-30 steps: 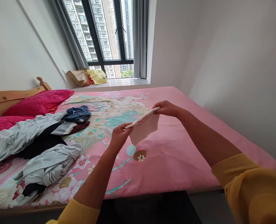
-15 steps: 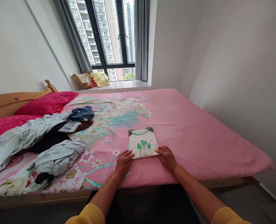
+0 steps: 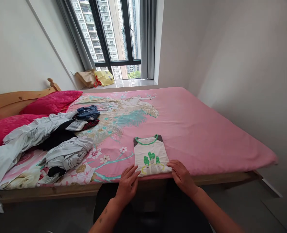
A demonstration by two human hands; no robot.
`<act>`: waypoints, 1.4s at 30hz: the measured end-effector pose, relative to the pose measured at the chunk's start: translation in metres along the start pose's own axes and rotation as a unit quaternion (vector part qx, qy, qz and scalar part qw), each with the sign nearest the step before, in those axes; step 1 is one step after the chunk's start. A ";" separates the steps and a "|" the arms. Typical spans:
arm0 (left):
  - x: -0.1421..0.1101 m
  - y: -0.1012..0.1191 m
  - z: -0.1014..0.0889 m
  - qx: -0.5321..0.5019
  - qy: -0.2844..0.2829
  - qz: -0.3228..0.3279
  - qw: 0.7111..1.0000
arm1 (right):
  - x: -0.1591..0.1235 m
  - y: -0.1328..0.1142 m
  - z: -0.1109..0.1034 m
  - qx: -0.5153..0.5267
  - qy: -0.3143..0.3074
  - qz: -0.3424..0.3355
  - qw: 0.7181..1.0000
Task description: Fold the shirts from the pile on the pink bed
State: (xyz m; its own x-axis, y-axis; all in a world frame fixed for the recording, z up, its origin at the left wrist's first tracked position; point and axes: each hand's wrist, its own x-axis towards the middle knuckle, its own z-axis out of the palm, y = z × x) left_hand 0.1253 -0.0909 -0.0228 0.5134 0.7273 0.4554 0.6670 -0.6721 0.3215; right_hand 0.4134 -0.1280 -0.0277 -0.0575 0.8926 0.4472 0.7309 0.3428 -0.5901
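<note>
Under everything is my smooth pink cotton-looking bedsheet, printed with pale flowers and feathery plumes. To the left sprawls a rumpled heap of grey, black and denim clothes, all loose creases, near a plump crimson quilted-looking pillow.

The white folded shirt with dark shoulders lies flat at the near edge of the bed, a neat rectangle. I judge it light, soft and limp, not fragile; lifted by one corner, it would likely slump open, so I'd support it from beneath at both sides.

My left hand and right hand are apart, fingers loosely spread, fingertips at its two lower corners, gripping nothing.

Smaller still: the curved green ribbed-looking neckband and the leafy green print.
</note>
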 end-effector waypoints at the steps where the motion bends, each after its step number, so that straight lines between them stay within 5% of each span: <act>1: 0.013 0.004 0.000 -0.017 0.005 0.012 1.000 | 0.010 -0.009 0.002 0.012 0.003 0.002 1.000; 6: 0.071 0.007 0.029 -0.047 -0.035 0.085 0.995 | 0.056 -0.034 0.033 0.012 -0.022 -0.030 0.999; 11: 0.063 -0.010 0.054 0.022 -0.137 0.097 0.986 | 0.053 -0.005 0.058 -0.075 -0.124 -0.076 0.986; 17: 0.064 -0.007 0.041 0.093 -0.114 -0.069 0.987 | 0.053 -0.001 0.052 -0.202 -0.148 0.129 0.960; 23: 0.092 -0.012 0.045 0.035 -0.134 -0.019 0.990 | 0.078 -0.001 0.052 -0.157 -0.144 -0.014 0.977; 29: 0.096 -0.038 0.051 0.097 -0.127 -0.169 0.973 | 0.088 0.020 0.059 -0.211 -0.151 0.181 0.949; 34: 0.106 -0.041 0.050 0.061 -0.167 -0.048 0.983 | 0.101 0.016 0.060 -0.166 -0.185 0.035 0.968; 39: 0.109 -0.046 0.050 0.111 -0.147 -0.147 0.972 | 0.111 0.021 0.067 -0.226 -0.176 0.190 0.939; 42: 0.109 -0.046 0.051 0.122 -0.137 -0.137 0.973 | 0.109 0.021 0.072 -0.228 -0.158 0.134 0.951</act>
State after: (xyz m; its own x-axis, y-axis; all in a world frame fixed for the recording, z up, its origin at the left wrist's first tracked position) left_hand 0.1780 0.0268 -0.0304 0.3997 0.9071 0.1316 0.8908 -0.4183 0.1773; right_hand 0.3737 -0.0023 -0.0394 0.0240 0.9982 0.0558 0.9630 -0.0081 -0.2692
